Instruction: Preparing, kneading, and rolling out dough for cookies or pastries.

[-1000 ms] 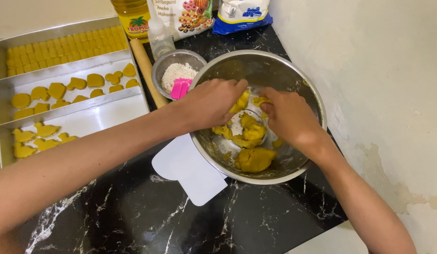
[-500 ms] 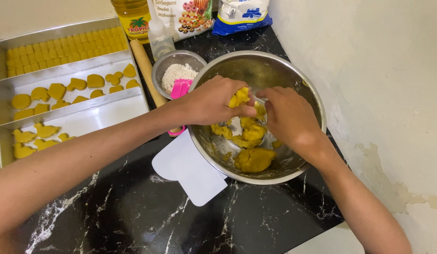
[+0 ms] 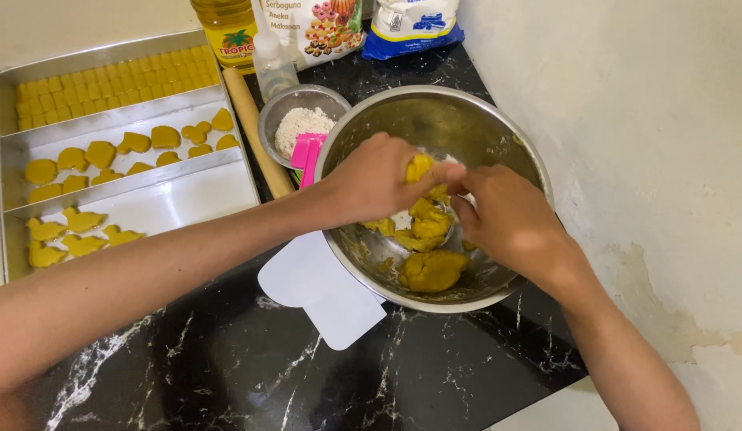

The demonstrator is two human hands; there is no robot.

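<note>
- Left hand (image 3: 371, 187) pinches a small lump of yellow dough (image 3: 419, 168) over the big round steel mixing bowl (image 3: 498, 128); grip clenched on that lump, thumb and fingertips around it.
- Right hand (image 3: 510, 223) meets it at the same lump, fingertips touching the dough; closed on it or only pressing, cannot tell.
- More yellow dough in the bowl bottom: loose torn pieces (image 3: 423, 227) under the hands and one larger ball (image 3: 431, 270) nearer the person. A good share looks unshaped.
- Done, judging by the trays: far silver baking tray (image 3: 107, 57) packed with rows of small yellow squares (image 3: 115, 88); middle tray (image 3: 99, 164) partly filled with cut-out yellow shapes (image 3: 107, 152); near tray (image 3: 187, 203) holds a few duck-like yellow shapes (image 3: 75, 231) at its left end, the rest bare.
- Left to do, as a judgement: shape the bowl's dough and fill the bare tray space; roughly past halfway.
- Nearby on the black marbled desk (image 3: 227, 367): white plastic scraper (image 3: 327, 291) just beside the bowl, wooden rolling pin (image 3: 255, 132) between trays and bowl, small steel bowl of white flour (image 3: 299, 124) with a pink spatula (image 3: 305, 156) leaning at it.
- At the back: a yellow oil bottle (image 3: 225, 32), a small clear bottle (image 3: 273, 60), a blue-white bag (image 3: 411, 28).
</note>
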